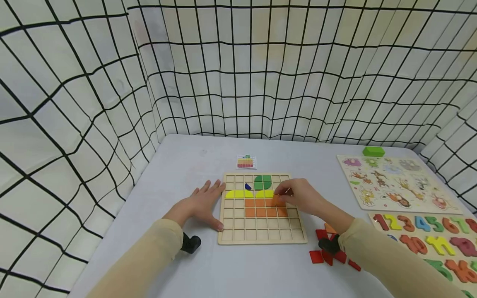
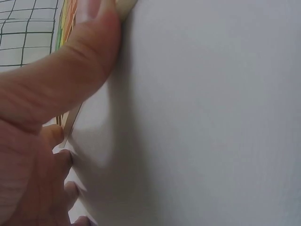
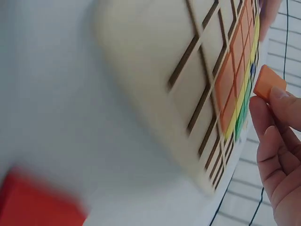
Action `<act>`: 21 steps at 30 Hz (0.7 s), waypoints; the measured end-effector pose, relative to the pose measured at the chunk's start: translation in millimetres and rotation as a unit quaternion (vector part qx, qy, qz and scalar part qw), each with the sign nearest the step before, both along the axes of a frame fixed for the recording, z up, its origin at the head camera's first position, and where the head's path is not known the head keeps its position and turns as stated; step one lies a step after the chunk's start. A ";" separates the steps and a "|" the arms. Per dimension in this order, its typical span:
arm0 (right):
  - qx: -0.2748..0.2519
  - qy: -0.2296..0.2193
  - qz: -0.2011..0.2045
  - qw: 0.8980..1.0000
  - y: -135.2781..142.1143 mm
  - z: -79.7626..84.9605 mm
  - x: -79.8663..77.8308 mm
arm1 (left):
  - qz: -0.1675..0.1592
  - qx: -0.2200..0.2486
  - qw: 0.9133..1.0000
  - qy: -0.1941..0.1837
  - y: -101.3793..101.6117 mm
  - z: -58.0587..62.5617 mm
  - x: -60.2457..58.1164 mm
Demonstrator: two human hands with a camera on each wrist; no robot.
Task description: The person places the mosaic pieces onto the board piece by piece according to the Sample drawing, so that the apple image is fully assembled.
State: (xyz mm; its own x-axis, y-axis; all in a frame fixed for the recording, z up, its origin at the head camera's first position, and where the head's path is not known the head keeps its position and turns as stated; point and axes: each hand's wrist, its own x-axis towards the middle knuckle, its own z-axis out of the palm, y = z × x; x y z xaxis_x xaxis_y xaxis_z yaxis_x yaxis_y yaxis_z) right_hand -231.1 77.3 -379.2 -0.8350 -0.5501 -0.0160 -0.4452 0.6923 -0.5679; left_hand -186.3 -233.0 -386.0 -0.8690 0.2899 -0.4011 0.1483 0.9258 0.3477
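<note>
A wooden grid board (image 1: 261, 236) lies on the table in the head view. Orange squares (image 1: 255, 208) fill several cells in its middle, below rounded yellow pieces (image 1: 235, 193). Farther up are green pieces (image 1: 262, 182) and a small dark blue piece (image 1: 247, 186). My left hand (image 1: 201, 207) rests with spread fingers at the board's left side, its thumb (image 2: 89, 47) touching the edge. Over the right part of the orange rows, my right hand (image 1: 303, 196) pinches an orange tile (image 3: 269, 84) between thumb and fingers, held above the board in the right wrist view.
Loose red pieces (image 1: 316, 257) and an orange piece lie right of the board, partly under my right forearm. A small picture card (image 1: 246, 162) lies behind the board. At right are an animal puzzle (image 1: 380, 203), a number puzzle (image 1: 421, 234) and a green block (image 1: 373, 151). Black netting surrounds the table.
</note>
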 end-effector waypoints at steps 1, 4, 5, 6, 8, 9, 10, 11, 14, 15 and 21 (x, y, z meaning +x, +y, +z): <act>-0.003 -0.002 0.004 1.000 -9.2 -1.0 -1.4 | -0.002 -0.002 1.000 0.000 -0.1 0.0 -0.2; -0.010 -0.013 0.007 1.000 -33.0 -3.6 -4.3 | -0.002 -0.003 1.000 -0.003 -0.2 0.0 -0.3; -0.013 -0.016 0.009 1.000 -39.6 -4.1 -4.9 | -0.002 -0.006 1.000 -0.002 -0.4 -0.1 -0.4; -0.017 -0.022 0.010 1.000 -45.3 -5.0 -5.3 | -0.002 -0.007 1.000 -0.002 -0.5 -0.7 -0.2; -0.026 -0.034 0.007 0.999 -55.6 -5.4 -5.3 | -0.004 -0.008 1.000 0.001 -0.8 -1.8 -0.4; -0.029 -0.038 0.006 0.999 -60.1 -5.6 -5.5 | -0.005 -0.010 1.000 0.003 -1.1 -2.3 -0.5; -0.033 -0.042 0.006 0.999 -64.6 -5.6 -5.5 | -0.006 -0.011 1.000 0.004 -1.5 -2.8 -0.8; -0.037 -0.047 0.006 0.998 -68.7 -5.3 -5.4 | -0.006 -0.011 1.000 0.006 -2.0 -3.3 -1.1; -0.043 -0.050 0.010 0.998 -80.3 -6.0 -5.4 | -0.008 -0.011 1.000 0.009 -3.6 -4.7 -1.4; -0.044 -0.050 0.012 0.998 -83.8 -6.4 -5.6 | -0.007 -0.010 1.000 0.010 -4.0 -5.0 -1.2; -0.025 -0.055 0.016 0.998 -98.7 -9.0 -3.7 | -0.003 -0.005 1.000 0.011 -5.2 -6.2 -0.5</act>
State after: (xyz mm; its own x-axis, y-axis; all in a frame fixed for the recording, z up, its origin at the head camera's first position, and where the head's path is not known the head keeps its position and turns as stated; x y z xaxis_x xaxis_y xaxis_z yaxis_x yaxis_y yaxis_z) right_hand -234.8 -21.4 -388.2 -0.8116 -0.5788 -0.0789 -0.3991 0.6481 -0.6486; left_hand -186.8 -238.2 -392.2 -0.8759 0.2920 -0.3842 0.1621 0.9279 0.3358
